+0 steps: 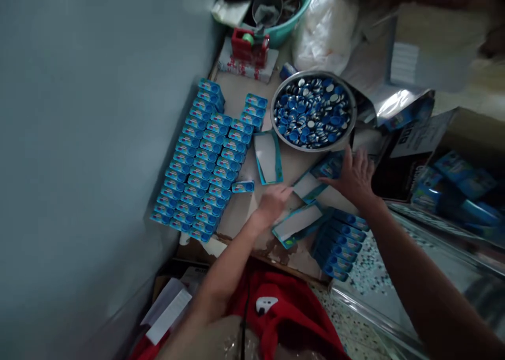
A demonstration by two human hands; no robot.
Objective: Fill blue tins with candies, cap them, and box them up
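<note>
My left hand (274, 205) is closed, its fingertips at the left end of a flat blue carton with a white panel (308, 186). My right hand (357, 178) is spread open over the far end of that carton, where blue printed card shows beside the thumb. Another such carton (298, 223) lies just below, and one more (268, 157) lies above my left hand. A single small blue box (243, 186) sits to the left, beside long stacked rows of the same boxes (201, 171). Several more blue boxes (343, 244) are stacked below my right hand.
A round metal bowl (275, 123) holds many blue and silver caps. Behind it are a red tape dispenser (250, 49), a teal basin (282, 34) and a plastic bag (327, 31). An open cardboard box with blue packs (465, 176) stands at right. A wall (98, 139) borders the left.
</note>
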